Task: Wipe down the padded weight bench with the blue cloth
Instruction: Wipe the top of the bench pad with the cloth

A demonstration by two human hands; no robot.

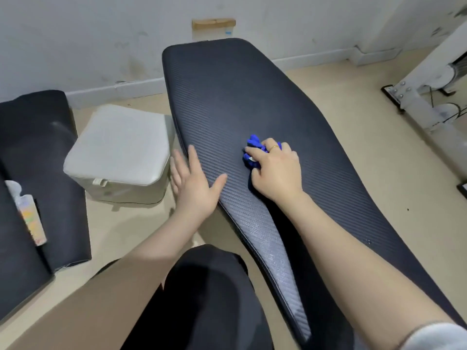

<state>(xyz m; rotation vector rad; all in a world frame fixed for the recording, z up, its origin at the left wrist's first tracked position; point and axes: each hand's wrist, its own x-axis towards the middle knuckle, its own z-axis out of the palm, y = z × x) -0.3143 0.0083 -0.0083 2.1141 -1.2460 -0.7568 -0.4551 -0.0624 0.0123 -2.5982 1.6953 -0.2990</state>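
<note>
Padded bench (227, 97): dark, ribbed; near end cut off by frame edge. Blue cloth (252, 152): bunched on mid-pad, mostly hidden under right hand (275, 170), whose curled fingers clutch it. Left hand (195, 184): flat, fingers spread, resting on pad's left edge. White padded box (118, 150): beside bench, on the floor.

The long dark padded weight bench (227, 97) is showing a ribbed, faintly glossy vinyl skin, shining pale along its near edge. The crumpled bright blue cloth (252, 144) is looking soft and matt. The pale grey cushioned box (118, 145) is looking smooth, leather-like.
</note>
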